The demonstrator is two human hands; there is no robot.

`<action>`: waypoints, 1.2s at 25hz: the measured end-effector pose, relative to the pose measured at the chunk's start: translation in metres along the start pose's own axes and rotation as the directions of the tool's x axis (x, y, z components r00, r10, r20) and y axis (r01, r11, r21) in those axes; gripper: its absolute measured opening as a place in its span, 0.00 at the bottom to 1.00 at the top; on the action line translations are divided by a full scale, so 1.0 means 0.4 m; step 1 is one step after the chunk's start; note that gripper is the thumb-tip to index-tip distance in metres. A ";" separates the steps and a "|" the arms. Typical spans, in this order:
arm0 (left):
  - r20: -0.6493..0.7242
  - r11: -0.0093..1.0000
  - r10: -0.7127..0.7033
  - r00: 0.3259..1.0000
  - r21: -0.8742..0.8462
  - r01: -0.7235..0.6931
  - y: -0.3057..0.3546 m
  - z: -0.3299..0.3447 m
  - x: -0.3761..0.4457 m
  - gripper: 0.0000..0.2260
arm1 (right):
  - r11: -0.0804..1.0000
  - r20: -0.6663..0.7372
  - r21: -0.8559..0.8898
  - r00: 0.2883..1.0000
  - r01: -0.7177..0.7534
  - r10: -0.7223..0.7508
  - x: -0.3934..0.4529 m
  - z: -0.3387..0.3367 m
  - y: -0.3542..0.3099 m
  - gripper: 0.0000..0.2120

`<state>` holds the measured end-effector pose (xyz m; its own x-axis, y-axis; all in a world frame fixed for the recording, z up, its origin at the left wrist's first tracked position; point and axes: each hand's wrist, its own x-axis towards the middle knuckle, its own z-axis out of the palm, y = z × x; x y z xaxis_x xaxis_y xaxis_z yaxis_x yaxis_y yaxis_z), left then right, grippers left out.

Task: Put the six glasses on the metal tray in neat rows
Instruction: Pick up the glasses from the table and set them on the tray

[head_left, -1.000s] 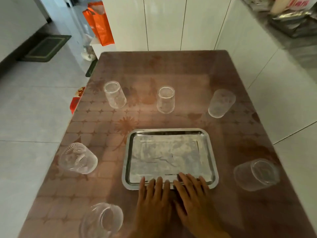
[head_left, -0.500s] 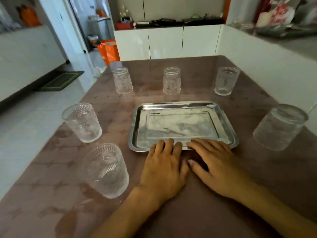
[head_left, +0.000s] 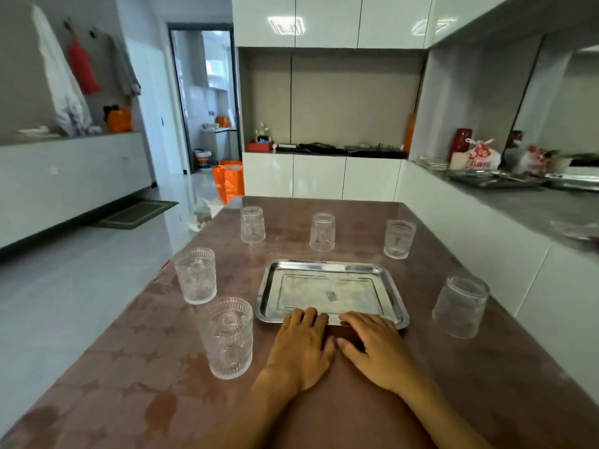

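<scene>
An empty metal tray (head_left: 330, 266) lies in the middle of the brown table. Clear patterned glasses stand around it: two on the left, a near glass (head_left: 227, 338) and a farther glass (head_left: 195, 275); three in a row behind, the back-left glass (head_left: 252, 224), the back-middle glass (head_left: 322, 232), the back-right glass (head_left: 399, 238); and one right glass (head_left: 461, 306). My left hand (head_left: 299, 345) and my right hand (head_left: 376, 348) lie flat, palms down, side by side, fingertips on the tray's near rim. Neither holds anything.
The brown table (head_left: 324, 400) ends at a white counter wall (head_left: 486, 241) on the right. Floor drops off on the left. An orange bag (head_left: 228, 179) stands beyond the far edge, by white cabinets.
The view has tilted up from looking straight down at the table to looking across it into the room. Both hands stay flat at the tray's near rim.
</scene>
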<state>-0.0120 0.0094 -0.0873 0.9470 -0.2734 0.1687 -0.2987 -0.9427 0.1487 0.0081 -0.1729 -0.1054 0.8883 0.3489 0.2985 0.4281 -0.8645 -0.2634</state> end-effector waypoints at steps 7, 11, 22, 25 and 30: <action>-0.623 0.991 0.024 0.782 -0.085 -0.099 -0.025 -0.116 -0.162 0.29 | 0.997 -0.160 0.071 0.987 0.009 0.002 -0.005 0.013 0.019 0.39; -0.407 0.916 -0.389 0.826 -0.268 0.299 -0.200 -0.188 -0.216 0.44 | 0.985 -0.271 0.166 0.962 0.034 0.012 -0.016 -0.003 -0.008 0.24; -0.450 0.840 -0.045 0.892 -0.500 -0.209 -0.163 -0.218 -0.115 0.40 | -0.097 0.650 0.750 0.756 -0.654 -0.075 0.029 -0.152 -0.301 0.34; -0.475 0.848 0.109 0.873 -0.413 -0.331 -0.171 -0.224 -0.079 0.39 | -0.243 0.649 0.722 0.756 -0.648 -0.088 0.068 -0.151 -0.295 0.38; -0.458 0.793 0.247 0.854 -0.411 -0.450 -0.190 -0.229 -0.037 0.38 | -0.185 0.640 0.746 0.765 -0.640 -0.065 0.121 -0.118 -0.283 0.38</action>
<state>-0.0143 0.1027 -0.0119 0.6806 -0.3783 0.6274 -0.7115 -0.5456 0.4429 -0.0052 -0.0750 -0.0179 0.7582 0.5551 -0.3419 -0.5237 0.2063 -0.8265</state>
